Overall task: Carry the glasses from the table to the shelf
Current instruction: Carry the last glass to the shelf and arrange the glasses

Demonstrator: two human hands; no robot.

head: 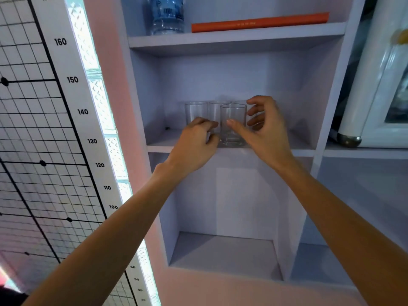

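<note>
While both bare arms reach up into the middle compartment of the lilac shelf unit (231, 149), the parts read as follows.

Left hand (194, 142): knuckles up, fingers curled loosely, just left of the front glass; whether it touches any glass cannot be told.

Right hand (265, 127): spread, thumb stretched across the front glass, the other fingers curved apart to that glass's right; not closed on it.

Glasses, count: four clear tumblers, all upright on the middle board.

Front glass (233, 124): near the board's front edge, between the two hands.

Back row: left glass (195, 112), middle glass (215, 111), and a third glass (241, 102) mostly hidden behind the right hand.

Upper board: one water bottle (167, 14), one orange book (260, 22) lying flat.

Left wall: height chart (72, 80) with printed numbers.
</note>
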